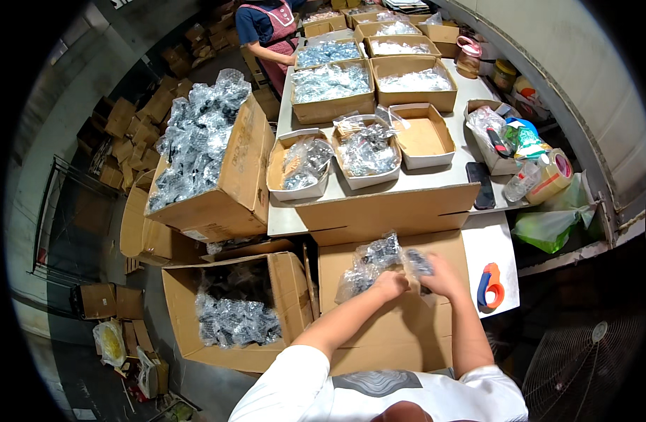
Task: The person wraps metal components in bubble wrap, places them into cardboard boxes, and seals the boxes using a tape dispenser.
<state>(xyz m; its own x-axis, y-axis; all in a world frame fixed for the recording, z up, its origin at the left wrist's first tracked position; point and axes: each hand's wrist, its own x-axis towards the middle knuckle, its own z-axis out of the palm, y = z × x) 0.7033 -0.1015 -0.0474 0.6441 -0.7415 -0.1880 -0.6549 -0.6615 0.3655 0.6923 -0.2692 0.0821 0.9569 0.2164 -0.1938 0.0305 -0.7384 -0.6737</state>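
Note:
A bubble-wrapped bundle [369, 266] with dark parts inside lies on the flat cardboard [379, 337] in front of me. My left hand [392, 285] is closed at the right edge of this wrap, its fingers bent in a pinch. Just to the right, my right hand [441, 277] is closed around a small dark piece in clear plastic [418, 263], slightly blurred. The two hands are close together. My palms and fingers hide part of the wrap and whatever lies between them.
An open carton [291, 288] of bubble-wrapped pieces stands left; a fuller carton [249, 169] is behind it. White-edged trays [428, 162] and boxes of bagged parts line the table. Right are an orange-blue tape dispenser [490, 287], phone [480, 186] and fan [583, 359]. A co-worker [274, 35] stands far off.

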